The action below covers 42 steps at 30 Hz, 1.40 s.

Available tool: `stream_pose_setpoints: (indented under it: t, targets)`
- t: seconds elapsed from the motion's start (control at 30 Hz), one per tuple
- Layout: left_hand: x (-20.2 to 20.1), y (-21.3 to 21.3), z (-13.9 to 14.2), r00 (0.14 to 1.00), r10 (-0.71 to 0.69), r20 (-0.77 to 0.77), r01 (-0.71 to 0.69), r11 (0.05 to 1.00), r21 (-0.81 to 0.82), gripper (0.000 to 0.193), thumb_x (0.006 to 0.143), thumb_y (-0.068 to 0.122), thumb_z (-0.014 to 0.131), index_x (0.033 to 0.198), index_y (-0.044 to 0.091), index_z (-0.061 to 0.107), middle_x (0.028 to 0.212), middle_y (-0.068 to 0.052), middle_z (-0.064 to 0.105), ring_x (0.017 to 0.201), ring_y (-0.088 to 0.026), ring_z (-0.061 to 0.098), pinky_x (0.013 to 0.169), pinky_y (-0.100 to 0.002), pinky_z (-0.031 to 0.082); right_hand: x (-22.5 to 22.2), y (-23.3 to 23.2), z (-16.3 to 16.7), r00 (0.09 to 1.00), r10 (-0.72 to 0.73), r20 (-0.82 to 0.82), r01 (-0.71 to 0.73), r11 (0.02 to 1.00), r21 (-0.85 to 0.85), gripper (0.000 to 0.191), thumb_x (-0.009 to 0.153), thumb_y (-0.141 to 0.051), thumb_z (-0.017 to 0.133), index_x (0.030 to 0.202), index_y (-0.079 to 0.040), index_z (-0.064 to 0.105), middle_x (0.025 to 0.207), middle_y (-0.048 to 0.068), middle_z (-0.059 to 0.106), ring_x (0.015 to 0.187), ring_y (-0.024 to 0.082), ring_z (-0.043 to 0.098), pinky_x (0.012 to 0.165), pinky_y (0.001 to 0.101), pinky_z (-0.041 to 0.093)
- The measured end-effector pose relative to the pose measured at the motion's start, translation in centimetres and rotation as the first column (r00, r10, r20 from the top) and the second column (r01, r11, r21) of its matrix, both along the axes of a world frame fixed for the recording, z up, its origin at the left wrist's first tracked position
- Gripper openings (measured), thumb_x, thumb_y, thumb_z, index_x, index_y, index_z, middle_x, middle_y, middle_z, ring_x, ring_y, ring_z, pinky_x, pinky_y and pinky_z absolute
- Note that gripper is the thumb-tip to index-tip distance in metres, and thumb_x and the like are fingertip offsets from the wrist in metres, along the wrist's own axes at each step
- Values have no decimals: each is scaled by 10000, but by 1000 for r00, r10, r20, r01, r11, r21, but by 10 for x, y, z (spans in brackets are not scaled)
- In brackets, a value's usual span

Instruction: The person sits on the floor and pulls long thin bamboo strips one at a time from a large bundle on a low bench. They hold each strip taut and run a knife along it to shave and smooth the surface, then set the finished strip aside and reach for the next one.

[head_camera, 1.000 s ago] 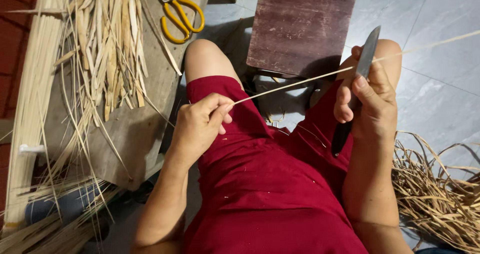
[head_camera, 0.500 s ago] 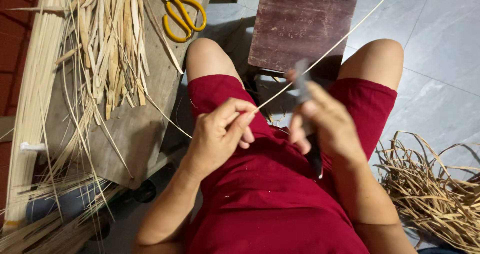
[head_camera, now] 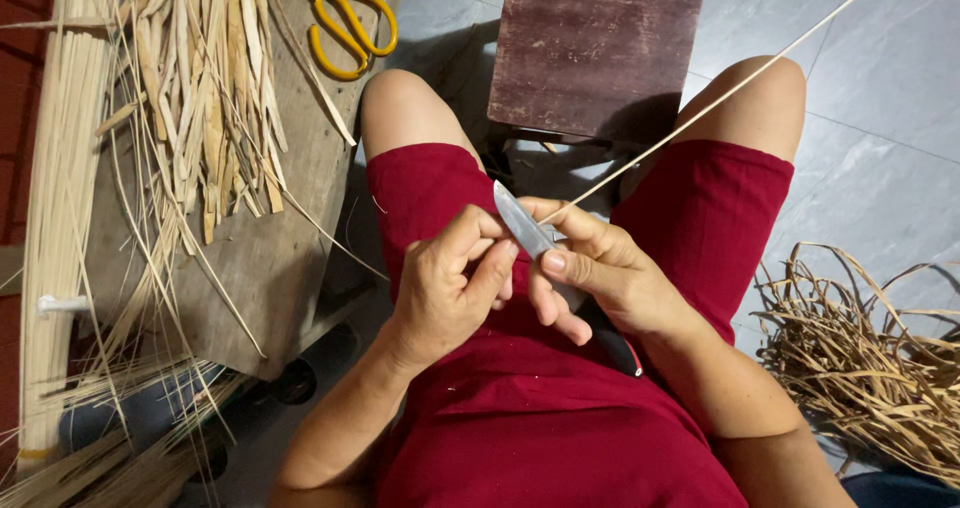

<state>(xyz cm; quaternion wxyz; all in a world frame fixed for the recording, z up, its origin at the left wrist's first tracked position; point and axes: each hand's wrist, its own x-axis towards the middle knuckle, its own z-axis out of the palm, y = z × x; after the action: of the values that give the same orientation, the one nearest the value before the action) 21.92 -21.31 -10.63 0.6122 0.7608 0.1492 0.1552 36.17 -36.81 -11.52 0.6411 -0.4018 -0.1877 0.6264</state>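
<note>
While right hand (head_camera: pixel 600 273) grips knife (head_camera: pixel 523 220) w/ thin strip (head_camera: pixel 720 93) against blade, left hand (head_camera: pixel 450 283) pinches strip's near end.

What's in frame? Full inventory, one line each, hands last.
knife: 1, grey blade, dark handle, in right hand
thin strip: 1, pale, from the hands up to top right
scissors: 1, yellow handles, on the board, top
cut strips: pile, tan, on the board
wooden board: 1, grey-brown, left
long sticks: bundle, pale, far left
stool: 1, dark red-brown, between the knees
shavings: heap, brown, floor right
shorts: red, on lap
left hand: pinching beside the blade
right hand: gripping knife
</note>
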Motion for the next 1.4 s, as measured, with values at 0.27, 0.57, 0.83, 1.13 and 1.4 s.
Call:
stream_pose_setpoints:
  t: [0.27,0.57,0.83,1.13,1.4]
  targets:
    - [-9,-12,1,997,14,71,-20,996,84,85,1043,36,615,992,37,547,639,-16,645,535,-68,645,468,-238,477,-8,-11,-2,1000,-10,15,10,1000,6,447,1079,-146,510,1502,-22,436,760,126,668,496,126,548,466,237,443]
    - [-15,-16,5,998,28,55,-32,998,61,72,1035,39,634,999,38,572,609,-5,638,505,-57,623,453,-220,451,-8,-14,-3,1000,-8,21,7,1000,25,381,1094,-157,492,1446,-11,472,768,117,659,509,125,543,474,245,449]
    - [-25,-12,8,999,15,51,-22,991,133,39,1020,20,638,1034,24,602,617,-4,645,511,-54,630,457,-218,449,-4,-16,-2,995,-89,34,88,996,18,371,1092,-151,505,1426,8,501,745,116,663,503,122,540,469,245,444]
    - [-53,-3,5,1000,-7,-20,9,995,104,24,1001,12,636,1016,18,619,629,-6,656,501,-50,627,449,-217,456,7,-22,5,975,-209,74,210,978,-14,349,1051,-122,545,1355,48,558,761,119,651,478,119,498,441,236,409]
    - [-63,27,23,975,-156,-158,188,959,213,51,996,100,662,1018,55,670,787,-35,735,698,-112,736,606,-262,573,9,-25,4,972,-219,89,220,975,-5,356,1059,-156,551,1356,41,556,713,111,628,468,113,488,449,234,412]
